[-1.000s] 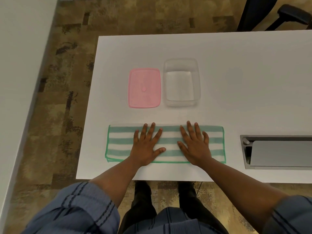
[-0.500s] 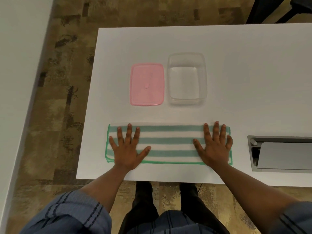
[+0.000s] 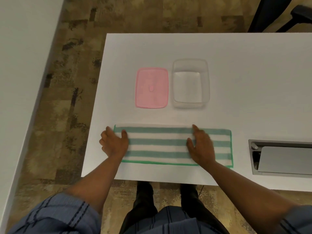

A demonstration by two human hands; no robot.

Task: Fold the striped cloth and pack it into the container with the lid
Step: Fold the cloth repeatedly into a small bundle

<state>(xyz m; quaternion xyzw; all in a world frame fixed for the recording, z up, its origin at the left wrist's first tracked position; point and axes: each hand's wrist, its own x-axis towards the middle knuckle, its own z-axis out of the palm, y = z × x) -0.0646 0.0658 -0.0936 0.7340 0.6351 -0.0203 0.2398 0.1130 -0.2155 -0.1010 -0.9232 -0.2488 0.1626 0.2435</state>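
The striped cloth [image 3: 162, 144], green and white, lies folded into a long band near the table's front edge. My left hand [image 3: 114, 144] is at its left end, with the thumb on top and the fingers curled around the edge. My right hand [image 3: 200, 147], blurred, rests flat on the cloth right of its middle with fingers apart. Behind the cloth stands the clear container [image 3: 208, 81], which has nothing in it. The pink lid [image 3: 152, 88] lies flat just left of it.
The white table [image 3: 253, 73] ends close to my left hand and in front of the cloth. A grey cable hatch [image 3: 283, 159] is set into the table at the right. A dark chair [image 3: 287, 14] stands beyond the far right corner.
My left hand slid to the cloth's left end and curled around its edge. My right hand moved from the right end back toward the middle.
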